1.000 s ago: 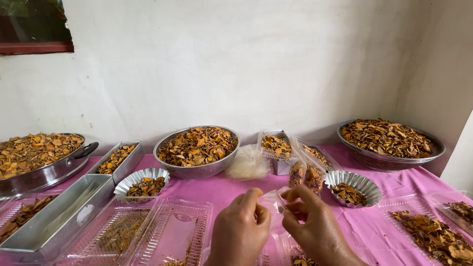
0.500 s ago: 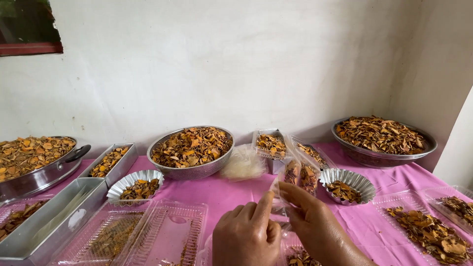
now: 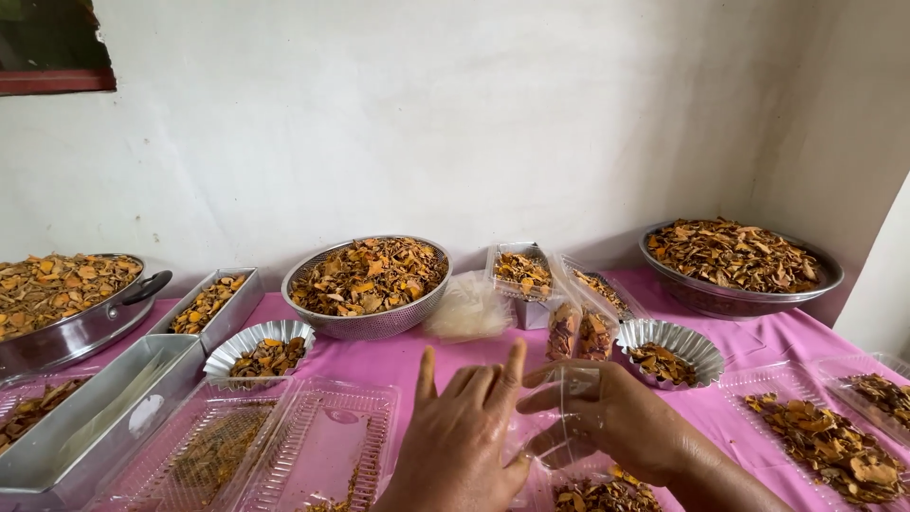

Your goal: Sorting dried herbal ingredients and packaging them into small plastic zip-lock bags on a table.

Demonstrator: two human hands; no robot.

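Your left hand, fingers spread, and right hand pinch a clear plastic bag, open but unfilled; packed bags stand behind, bowls full

A pink-clothed table carries metal bowls, trays and clear plastic boxes.

Two hands; two fluted bowls; one mesh colander; two long metal trays.
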